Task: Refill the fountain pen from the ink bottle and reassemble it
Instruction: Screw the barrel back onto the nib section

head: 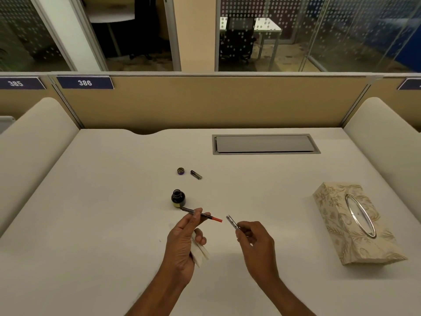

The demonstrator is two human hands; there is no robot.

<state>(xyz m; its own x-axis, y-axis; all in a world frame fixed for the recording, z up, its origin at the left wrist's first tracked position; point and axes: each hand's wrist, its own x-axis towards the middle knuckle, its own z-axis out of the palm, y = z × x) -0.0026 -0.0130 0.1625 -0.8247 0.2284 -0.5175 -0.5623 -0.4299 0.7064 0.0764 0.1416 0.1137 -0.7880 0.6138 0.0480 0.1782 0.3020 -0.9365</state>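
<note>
1. The ink bottle (178, 198) stands upright and open on the white counter (114, 201); I take it as the landmark for all places.
2. The left hand (182, 245) is just in front of the bottle. Its thumb and first fingers pinch the front section of the fountain pen (200, 214), and the other fingers are curled around a folded tissue (200, 253) against the palm.
3. This pen section lies nearly level. Its dark end points toward the bottle and is very near to the base of the bottle; I cannot tell if it touches. Its red end points to the right, away from the bottle.
4. The right hand (255, 242) is in front of the bottle and to the right of it. It is closed around the silver pen barrel (232, 222), gripping it with the fingertips.
5. The free end of the barrel points up and to the left, toward the red end of the section. There is a small gap between the two parts.
6. The bottle cap (180, 171) lies behind the bottle, well apart, with its open side up.
7. The pen cap (196, 174) lies just to the right of the bottle cap, on its side.
8. A patterned tissue box (350, 222) rests far to the right of the bottle.
</note>
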